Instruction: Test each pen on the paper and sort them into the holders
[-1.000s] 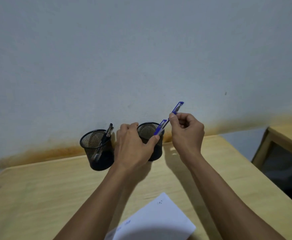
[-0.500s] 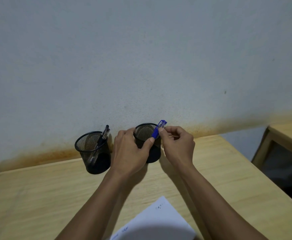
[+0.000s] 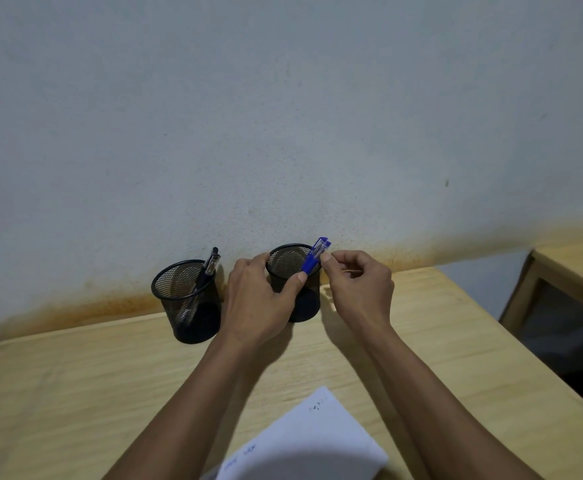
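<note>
Black mesh holder at left on the wooden worktop, one dark pen leaning inside. Just right of it, left hand wraps a second mesh holder, thumb across its front wall. Blue pen stands in this holder against the right rim, cap end up. Right hand: fingers curled, thumb and forefinger tips at the pen's top; pinching or only touching, cannot tell. White paper with ink marks lies at the near edge
</note>
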### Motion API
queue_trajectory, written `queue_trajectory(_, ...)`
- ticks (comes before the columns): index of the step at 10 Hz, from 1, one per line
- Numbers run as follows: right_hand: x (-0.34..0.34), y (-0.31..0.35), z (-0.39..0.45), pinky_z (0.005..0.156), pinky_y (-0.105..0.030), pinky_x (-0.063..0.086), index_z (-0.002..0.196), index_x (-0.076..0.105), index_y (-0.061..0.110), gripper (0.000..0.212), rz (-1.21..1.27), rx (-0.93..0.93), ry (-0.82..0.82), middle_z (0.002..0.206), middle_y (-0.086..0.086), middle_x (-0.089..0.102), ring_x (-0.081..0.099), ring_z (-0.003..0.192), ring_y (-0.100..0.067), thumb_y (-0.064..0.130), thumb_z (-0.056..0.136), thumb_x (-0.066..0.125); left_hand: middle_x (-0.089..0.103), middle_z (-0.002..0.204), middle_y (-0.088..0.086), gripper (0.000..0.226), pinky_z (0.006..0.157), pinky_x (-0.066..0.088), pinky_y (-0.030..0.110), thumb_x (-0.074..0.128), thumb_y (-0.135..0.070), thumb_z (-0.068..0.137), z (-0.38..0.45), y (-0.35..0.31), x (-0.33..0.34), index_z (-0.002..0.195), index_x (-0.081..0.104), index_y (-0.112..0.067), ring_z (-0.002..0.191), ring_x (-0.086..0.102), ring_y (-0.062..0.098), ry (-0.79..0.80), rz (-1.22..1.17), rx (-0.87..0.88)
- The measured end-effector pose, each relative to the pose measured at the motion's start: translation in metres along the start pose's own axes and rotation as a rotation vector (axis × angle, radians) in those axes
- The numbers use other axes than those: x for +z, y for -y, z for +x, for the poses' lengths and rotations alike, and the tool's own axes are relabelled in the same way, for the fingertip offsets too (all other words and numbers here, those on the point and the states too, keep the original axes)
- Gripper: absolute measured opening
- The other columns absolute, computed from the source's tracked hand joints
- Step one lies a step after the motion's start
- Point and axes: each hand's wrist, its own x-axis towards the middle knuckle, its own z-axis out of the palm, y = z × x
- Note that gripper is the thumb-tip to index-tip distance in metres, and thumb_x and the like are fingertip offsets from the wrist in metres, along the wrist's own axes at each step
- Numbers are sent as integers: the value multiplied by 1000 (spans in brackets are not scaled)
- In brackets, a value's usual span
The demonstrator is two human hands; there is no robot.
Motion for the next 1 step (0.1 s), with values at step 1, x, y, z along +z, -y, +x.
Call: queue_trajectory(1,-4,5,-2,60,-4,46,91,77,17,17,-16,-5,3,77,13,71,60,63,13,33,86,78,59,111,1,44,91,49,36,66,-56,79,2,0,0,113,63,-28,107,56,20,4,-9,15)
